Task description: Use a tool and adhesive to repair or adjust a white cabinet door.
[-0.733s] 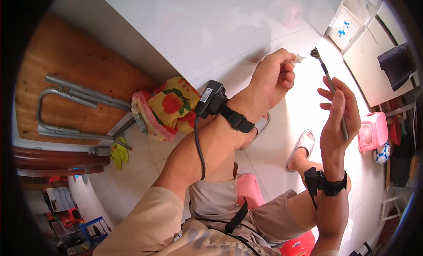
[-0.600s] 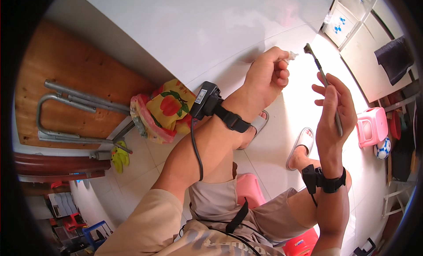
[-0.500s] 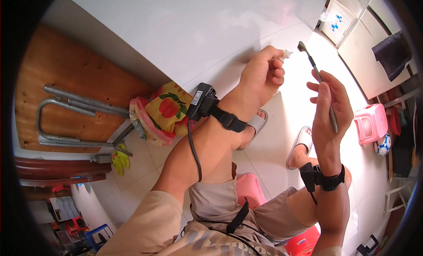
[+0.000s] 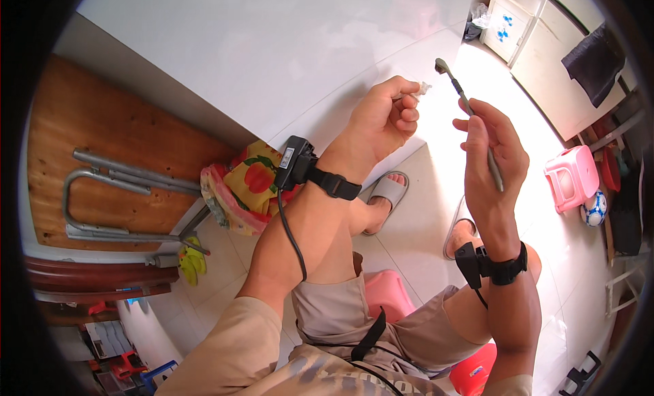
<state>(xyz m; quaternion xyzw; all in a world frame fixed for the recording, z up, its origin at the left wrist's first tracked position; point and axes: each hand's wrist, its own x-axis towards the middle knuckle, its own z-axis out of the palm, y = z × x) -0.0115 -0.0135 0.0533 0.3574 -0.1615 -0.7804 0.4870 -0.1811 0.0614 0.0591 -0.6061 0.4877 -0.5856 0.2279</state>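
We have a slender brush-like tool [image 4: 458,88] gripped in our right hand [image 4: 506,156], its head raised just beside the crumpled white scrap [image 4: 425,89] pinched in our left hand [image 4: 385,117]. Both hands have slid leftward in view, the tool's head now higher against the scrap; tool and scrap remain apart, so they seem unjoined. Beyond, a pink stool [image 4: 572,178] stands on the floor [image 4: 402,243].

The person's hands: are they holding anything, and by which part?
The right hand holds a grey toothbrush by its handle. The left hand pinches a small whitish scrap; I can't tell by which part.
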